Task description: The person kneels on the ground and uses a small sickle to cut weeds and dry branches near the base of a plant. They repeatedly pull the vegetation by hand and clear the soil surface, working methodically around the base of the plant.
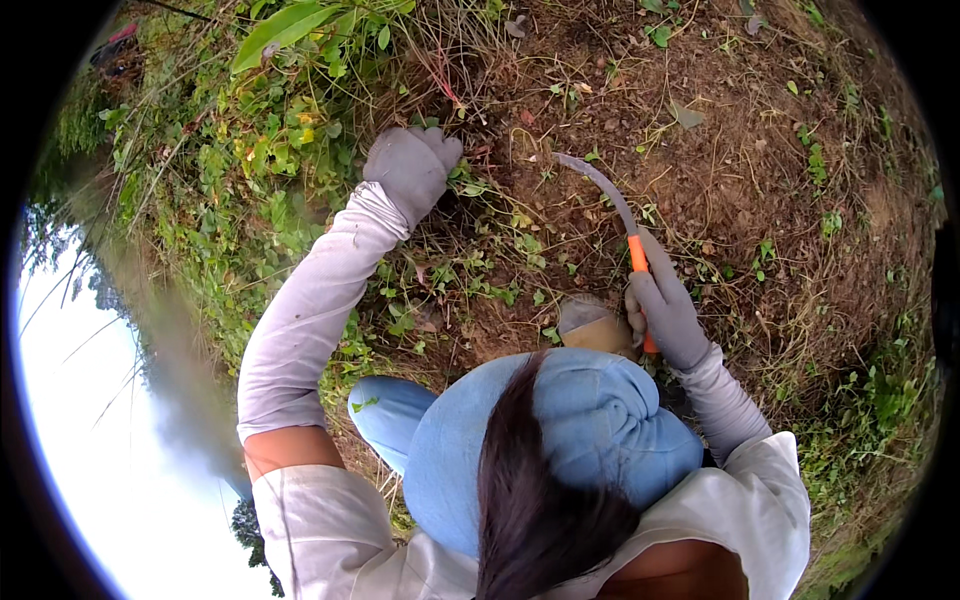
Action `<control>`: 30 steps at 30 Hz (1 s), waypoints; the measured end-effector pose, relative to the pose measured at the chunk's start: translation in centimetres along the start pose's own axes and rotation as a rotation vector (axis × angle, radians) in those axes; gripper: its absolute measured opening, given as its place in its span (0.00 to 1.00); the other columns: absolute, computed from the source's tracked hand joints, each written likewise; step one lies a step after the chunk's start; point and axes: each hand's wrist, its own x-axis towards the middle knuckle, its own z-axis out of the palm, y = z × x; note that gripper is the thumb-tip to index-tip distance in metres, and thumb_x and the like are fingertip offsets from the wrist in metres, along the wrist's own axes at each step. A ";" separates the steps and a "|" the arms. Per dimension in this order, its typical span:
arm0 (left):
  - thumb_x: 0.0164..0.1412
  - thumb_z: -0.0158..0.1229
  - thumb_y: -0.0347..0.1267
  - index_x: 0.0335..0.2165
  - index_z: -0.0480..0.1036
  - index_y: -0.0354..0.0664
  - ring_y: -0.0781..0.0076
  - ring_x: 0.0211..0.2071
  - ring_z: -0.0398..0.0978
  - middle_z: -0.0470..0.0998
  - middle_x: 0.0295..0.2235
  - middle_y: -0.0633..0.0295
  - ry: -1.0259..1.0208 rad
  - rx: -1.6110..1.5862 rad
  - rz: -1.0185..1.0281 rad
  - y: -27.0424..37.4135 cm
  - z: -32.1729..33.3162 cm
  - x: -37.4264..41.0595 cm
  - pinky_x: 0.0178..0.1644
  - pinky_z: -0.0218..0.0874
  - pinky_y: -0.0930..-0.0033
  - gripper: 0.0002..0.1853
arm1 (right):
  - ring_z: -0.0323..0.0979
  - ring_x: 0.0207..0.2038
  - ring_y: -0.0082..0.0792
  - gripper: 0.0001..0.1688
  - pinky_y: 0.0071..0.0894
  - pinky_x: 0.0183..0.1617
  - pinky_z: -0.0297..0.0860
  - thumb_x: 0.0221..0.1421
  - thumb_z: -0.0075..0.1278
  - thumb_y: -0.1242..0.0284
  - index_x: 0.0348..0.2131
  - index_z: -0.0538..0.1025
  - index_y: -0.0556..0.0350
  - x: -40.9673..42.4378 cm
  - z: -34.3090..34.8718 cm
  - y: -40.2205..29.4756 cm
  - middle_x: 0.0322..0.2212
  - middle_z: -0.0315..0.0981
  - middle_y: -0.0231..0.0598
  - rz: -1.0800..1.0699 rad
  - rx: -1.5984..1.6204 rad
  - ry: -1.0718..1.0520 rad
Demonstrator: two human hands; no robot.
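Observation:
My right hand (670, 315), in a grey work glove, is wrapped around the orange handle (638, 253) of a sickle. The sickle's curved, dirt-stained blade (609, 189) reaches forward and bends left, its tip close above the brown ground. Farther forward on the left, my left hand (412, 166), gloved too, is curled into a fist at the edge of the weeds. Leafy vines (472, 187) come out beside its fingers, while the palm itself is hidden. The sickle tip is to the right of this fist, apart from it.
Dense green undergrowth (255, 187) covers the left side, with a broad leaf (281, 34) at the top. Bare soil (720, 172) with loose stems and dead leaves lies to the right. A shoe (596, 326) shows just left of the sickle handle, ahead of my blue-trousered knee (600, 382).

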 end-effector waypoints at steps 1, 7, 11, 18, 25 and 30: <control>0.46 0.57 0.26 0.35 0.70 0.44 0.55 0.33 0.76 0.73 0.30 0.57 -0.008 -0.005 -0.015 -0.2 0.1 -0.2 0.37 0.69 0.56 0.13 | 0.62 0.20 0.18 0.33 0.20 0.24 0.62 0.65 0.40 0.69 0.67 0.54 0.47 0.8 0.6 -0.4 0.21 0.64 0.30 -0.103 -0.007 -0.045; 0.53 0.53 0.28 0.38 0.72 0.45 0.55 0.36 0.78 0.77 0.34 0.57 -0.054 0.012 -0.009 0.2 0.0 0.3 0.39 0.70 0.56 0.11 | 0.67 0.23 0.25 0.32 0.28 0.30 0.68 0.65 0.41 0.67 0.65 0.56 0.47 6.0 4.4 0.3 0.23 0.70 0.34 -0.126 -0.167 -0.196; 0.50 0.61 0.35 0.44 0.71 0.45 0.52 0.38 0.77 0.78 0.38 0.54 -0.038 -0.209 -0.334 -2.8 0.6 -0.6 0.41 0.70 0.56 0.20 | 0.67 0.25 0.24 0.33 0.28 0.30 0.67 0.64 0.41 0.68 0.66 0.55 0.52 1.1 0.0 4.9 0.26 0.70 0.34 -0.574 -0.474 -0.236; 0.50 0.66 0.38 0.48 0.73 0.48 0.55 0.46 0.76 0.76 0.49 0.57 -0.069 -0.384 -0.263 -5.2 1.4 -0.3 0.52 0.67 0.65 0.25 | 0.71 0.26 0.32 0.32 0.30 0.33 0.69 0.64 0.42 0.71 0.65 0.59 0.49 2.3 -0.2 3.4 0.30 0.74 0.44 -0.485 -0.500 -0.183; 0.47 0.67 0.47 0.60 0.60 0.51 0.52 0.53 0.69 0.67 0.55 0.50 -0.200 -0.097 -0.133 3.9 -2.3 -2.2 0.55 0.62 0.51 0.43 | 0.69 0.25 0.25 0.32 0.27 0.34 0.68 0.63 0.43 0.67 0.65 0.58 0.46 6.5 5.5 -0.4 0.29 0.73 0.38 -0.236 -0.369 -0.248; 0.58 0.54 0.44 0.64 0.52 0.52 0.55 0.66 0.51 0.51 0.66 0.52 -0.176 0.357 -0.100 5.7 2.5 -5.3 0.68 0.37 0.38 0.38 | 0.65 0.23 0.21 0.32 0.26 0.30 0.66 0.64 0.42 0.68 0.66 0.58 0.44 4.4 3.3 -1.2 0.24 0.68 0.31 -0.049 -0.267 -0.213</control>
